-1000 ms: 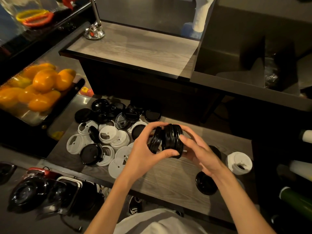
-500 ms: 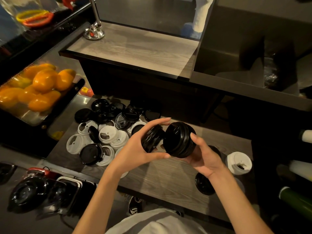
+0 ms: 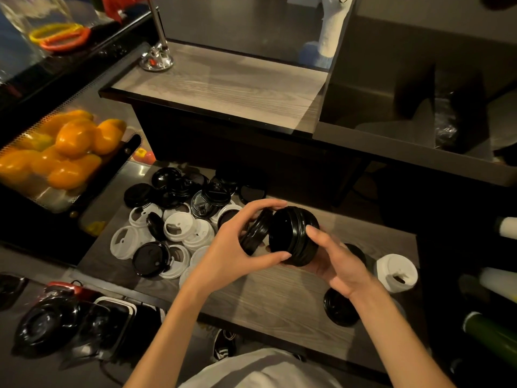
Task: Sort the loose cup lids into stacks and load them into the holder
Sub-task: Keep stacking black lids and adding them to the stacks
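Above the wooden shelf [image 3: 279, 301], my right hand [image 3: 333, 261] grips a thick stack of black lids [image 3: 293, 236], tilted on its side. My left hand [image 3: 237, 247] holds a smaller black lid stack [image 3: 256, 232] right beside it, edges nearly touching. A loose pile of black lids [image 3: 190, 189] and white lids [image 3: 179, 228] lies on the shelf to the left. A white lid stack [image 3: 396, 271] stands at the right, with black lid stacks [image 3: 340, 308] in front of it. No holder is clearly visible.
A mesh basket of orange fruit [image 3: 64, 152] sits at the left. A raised wooden counter [image 3: 223, 85] with a chrome stand [image 3: 156, 57] lies beyond the shelf. Dark containers [image 3: 42, 323] sit lower left; bottles [image 3: 492, 334] line the right edge.
The two black stacks, pressed together a second ago, came apart. My right hand tilted the big stack so its top faces me; my left hand now brings the smaller stack back against it.
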`<state>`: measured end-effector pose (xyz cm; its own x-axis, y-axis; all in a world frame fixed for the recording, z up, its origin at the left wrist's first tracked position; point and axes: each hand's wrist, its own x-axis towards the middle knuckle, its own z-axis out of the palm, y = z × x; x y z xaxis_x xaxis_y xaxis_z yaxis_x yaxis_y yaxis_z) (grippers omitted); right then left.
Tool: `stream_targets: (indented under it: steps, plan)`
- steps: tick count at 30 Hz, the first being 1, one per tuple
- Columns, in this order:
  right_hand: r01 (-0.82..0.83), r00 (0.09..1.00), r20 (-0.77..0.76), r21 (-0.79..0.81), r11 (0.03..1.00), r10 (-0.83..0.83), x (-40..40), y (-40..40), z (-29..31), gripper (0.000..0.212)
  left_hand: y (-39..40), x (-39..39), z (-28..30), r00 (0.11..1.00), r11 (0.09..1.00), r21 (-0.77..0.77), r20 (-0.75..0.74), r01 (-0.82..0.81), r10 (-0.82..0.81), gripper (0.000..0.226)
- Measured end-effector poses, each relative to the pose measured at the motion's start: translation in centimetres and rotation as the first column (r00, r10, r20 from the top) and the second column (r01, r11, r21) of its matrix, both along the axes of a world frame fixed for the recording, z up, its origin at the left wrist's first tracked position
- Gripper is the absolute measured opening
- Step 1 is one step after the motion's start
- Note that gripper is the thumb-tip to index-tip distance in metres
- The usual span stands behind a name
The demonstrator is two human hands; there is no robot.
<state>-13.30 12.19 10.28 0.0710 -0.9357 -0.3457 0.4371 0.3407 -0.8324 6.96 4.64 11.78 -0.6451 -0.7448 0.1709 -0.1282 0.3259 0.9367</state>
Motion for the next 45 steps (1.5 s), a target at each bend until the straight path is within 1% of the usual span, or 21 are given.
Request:
stream_targets:
  steps: [2, 3, 5, 7, 9, 17, 21, 25, 27, 29, 30, 32, 33, 34, 35, 37, 38, 40, 42, 43, 45]
  plan:
    - [0.014, 0.986, -0.166, -0.083, 0.996, -0.028, -0.1, 0.0, 0.3, 0.057, 0.2, 0.0, -0.6, 0.998, 0.997, 0.060, -0.054, -0.042, 0.046, 0.071]
    - [-0.005, 0.966, -0.259, -0.126, 0.992, -0.028, -0.3, 0.0, 0.2, 0.056, 0.3, 0.2, -0.8, 0.995, 0.994, 0.091, -0.072, -0.062, 0.068, 0.071]
    - [-0.044, 0.919, -0.394, -0.191, 0.981, -0.036, -0.7, 0.0, 0.2, 0.063, 0.4, 0.3, -1.1, 0.991, 0.987, 0.139, -0.094, -0.078, 0.091, 0.071]
    - [-0.080, 0.884, -0.466, -0.234, 0.969, -0.040, -0.7, 0.1, 0.4, 0.068, 0.6, 0.4, -1.3, 0.989, 0.981, 0.177, -0.111, -0.076, 0.096, 0.071]
    - [-0.101, 0.862, -0.504, -0.264, 0.959, -0.048, -0.6, 0.1, 0.6, 0.072, 0.6, 0.4, -1.3, 0.988, 0.976, 0.206, -0.123, -0.072, 0.099, 0.071]
    - [-0.107, 0.852, -0.519, -0.303, 0.947, -0.070, 0.0, 0.1, 0.6, 0.080, 0.7, 0.5, -1.4, 0.982, 0.969, 0.238, -0.152, -0.071, 0.109, 0.068]
    - [-0.110, 0.850, -0.525, -0.267, 0.957, -0.049, 0.0, 0.3, 0.5, 0.081, 0.7, 0.6, -1.2, 0.983, 0.972, 0.230, -0.164, -0.038, 0.077, 0.064]
    - [-0.081, 0.797, -0.598, -0.243, 0.967, -0.083, 0.7, 0.6, 0.4, 0.063, 0.9, 0.1, -1.0, 0.977, 0.973, 0.223, -0.185, -0.064, 0.106, 0.060]
    - [-0.083, 0.778, -0.623, -0.225, 0.971, -0.078, 1.4, 0.7, 0.5, 0.058, 1.2, -0.4, -1.0, 0.977, 0.976, 0.201, -0.172, -0.089, 0.124, 0.059]
    - [-0.055, 0.787, -0.610, -0.221, 0.974, -0.094, 1.9, 0.6, 0.4, 0.053, 1.3, -0.7, -1.1, 0.979, 0.978, 0.184, -0.157, -0.103, 0.132, 0.060]
    - [-0.030, 0.808, -0.579, -0.222, 0.975, -0.107, 2.1, 0.6, 0.4, 0.051, 1.4, -0.7, -1.2, 0.979, 0.977, 0.188, -0.157, -0.102, 0.133, 0.060]
    - [0.037, 0.880, -0.458, -0.200, 0.979, -0.126, 2.2, 0.6, 0.5, 0.050, 1.3, -0.7, -1.3, 0.976, 0.971, 0.222, -0.175, -0.088, 0.129, 0.060]
    - [0.060, 0.902, -0.412, -0.177, 0.982, -0.130, 2.1, 0.5, 0.6, 0.049, 1.2, -0.6, -1.4, 0.971, 0.960, 0.265, -0.193, -0.089, 0.143, 0.058]
    - [0.081, 0.906, -0.398, -0.163, 0.983, -0.141, 2.1, 0.5, 0.7, 0.044, 1.2, -0.6, -1.6, 0.958, 0.938, 0.333, -0.223, -0.098, 0.179, 0.054]
    - [0.102, 0.894, -0.419, -0.160, 0.982, -0.161, 1.9, 0.5, 0.7, 0.039, 1.2, -0.6, -1.7, 0.936, 0.900, 0.421, -0.262, -0.109, 0.236, 0.048]
    - [0.159, 0.858, -0.463, -0.171, 0.972, -0.222, 1.8, 0.5, 0.4, 0.032, 1.1, -0.6, -2.2, 0.873, 0.794, 0.596, -0.319, -0.117, 0.368, 0.040]
    - [0.210, 0.846, -0.460, -0.179, 0.961, -0.270, 1.7, 0.5, 0.4, 0.033, 1.0, -0.6, -2.5, 0.850, 0.745, 0.655, -0.314, -0.127, 0.422, 0.038]
    - [0.336, 0.844, -0.380, -0.175, 0.925, -0.378, 1.7, 0.3, 0.4, 0.036, 0.9, -0.7, -2.9, 0.829, 0.675, 0.726, -0.292, -0.132, 0.477, 0.036]
    - [0.396, 0.848, -0.317, -0.155, 0.905, -0.425, 1.8, 0.2, 0.4, 0.034, 1.1, -1.1, -3.3, 0.822, 0.617, 0.783, -0.300, -0.079, 0.485, 0.036]
    - [0.395, 0.841, -0.338, -0.152, 0.906, -0.423, 1.8, 0.2, 0.3, 0.035, 1.2, -1.3, -3.5, 0.824, 0.604, 0.796, -0.312, -0.045, 0.473, 0.037]
    - [0.368, 0.818, -0.411, -0.163, 0.915, -0.402, 2.0, 0.2, 0.2, 0.042, 1.6, -1.8, -3.8, 0.833, 0.608, 0.794, -0.334, -0.003, 0.441, 0.043]
